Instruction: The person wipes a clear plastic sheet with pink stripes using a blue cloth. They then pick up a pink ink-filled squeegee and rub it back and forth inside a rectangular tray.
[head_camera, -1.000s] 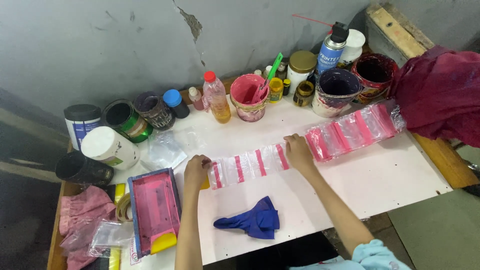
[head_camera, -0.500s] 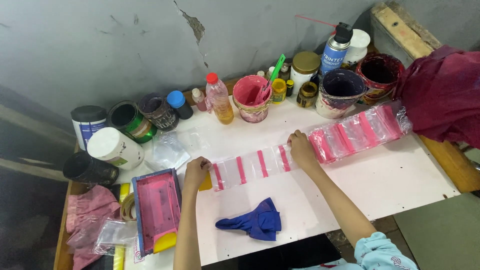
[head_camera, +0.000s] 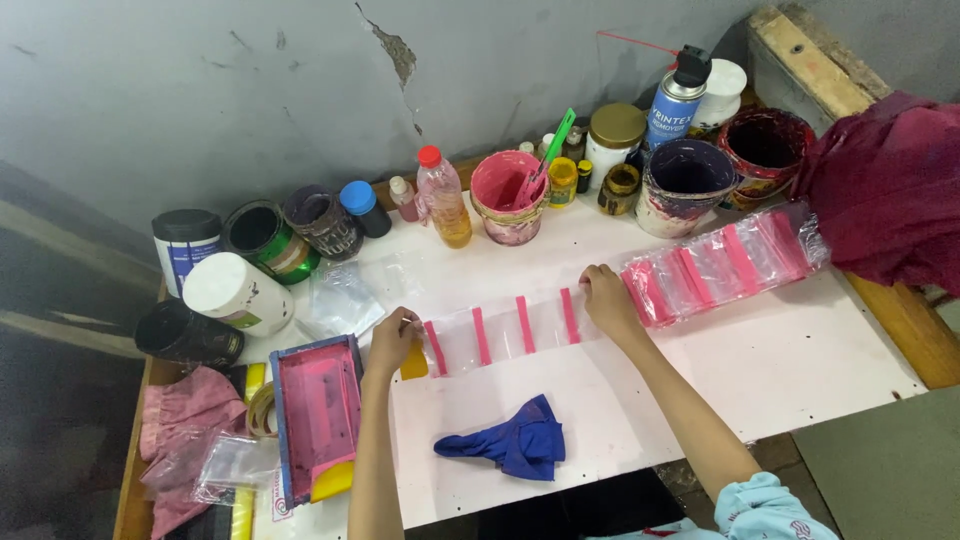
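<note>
Grey cracked plaster wall (head_camera: 480, 90) backs a white rectangular tabletop (head_camera: 800, 370) that takes up most of the view, its rear edge crowded with paint-stained tubs and jars. A dark red cloth heap (head_camera: 890, 190) lies over the right corner, beside a bare wooden edge.

Next in size, a long strip of clear plastic bags with pink bands (head_camera: 500, 335) runs across the middle of the table. The part between the hands lies flat and single; to the right it is gathered into a thicker overlapped stack of pink-banded bags (head_camera: 730, 265). Judging by that, only a short run looks spread out, and the larger share seems bunched and waiting.

A pink-inked rectangular screen frame (head_camera: 315, 415) sits near the left edge, and a crumpled blue cloth (head_camera: 510, 445) lies nearer the person, well apart from the strip.

The left hand (head_camera: 392, 342) presses on the strip's left end, fingers curled, just beside a small yellow piece; whether it pinches the plastic I cannot tell. The right hand (head_camera: 607, 300) lies flat and open on the strip, touching where the stack begins.

Open room is in front and to the right on the bare white surface; the back is hemmed in by containers.
</note>
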